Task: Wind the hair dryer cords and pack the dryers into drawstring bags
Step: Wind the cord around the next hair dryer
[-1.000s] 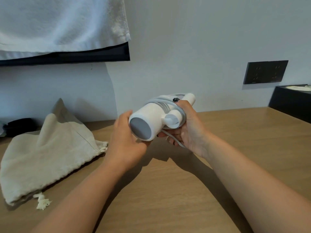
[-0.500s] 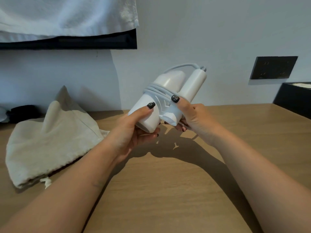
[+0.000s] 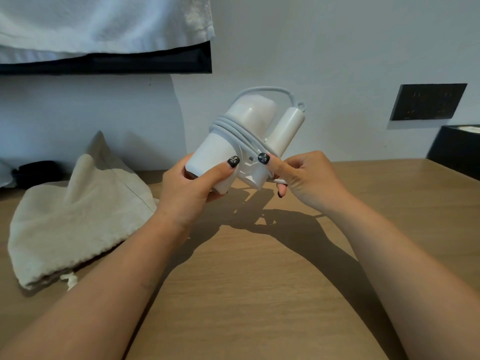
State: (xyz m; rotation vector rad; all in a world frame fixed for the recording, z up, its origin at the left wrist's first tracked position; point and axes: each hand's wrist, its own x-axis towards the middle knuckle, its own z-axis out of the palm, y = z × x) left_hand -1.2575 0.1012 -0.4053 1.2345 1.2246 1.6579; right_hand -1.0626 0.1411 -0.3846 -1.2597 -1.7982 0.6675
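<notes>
I hold a white hair dryer (image 3: 249,120) up above the wooden table (image 3: 259,281), its handle folded alongside the barrel. Its grey-white cord (image 3: 233,129) is wound several times around the barrel and loops over the top to the handle's end. My left hand (image 3: 192,185) grips the barrel's near end, thumb on top. My right hand (image 3: 304,178) pinches the cord's loose end against the dryer's hinge with its thumb. A beige drawstring bag (image 3: 78,203) lies on the table at the left, bulging with something inside.
A white towel (image 3: 104,24) hangs over a black rail at the upper left. A black wall socket plate (image 3: 428,101) sits on the wall at the right, above a black box (image 3: 457,149) at the table's right edge. A dark object (image 3: 36,172) lies behind the bag.
I have tipped the dryer from nozzle-toward-me to upright, so the wound cord and folded handle now face me. My right thumb has settled on the cord end.
</notes>
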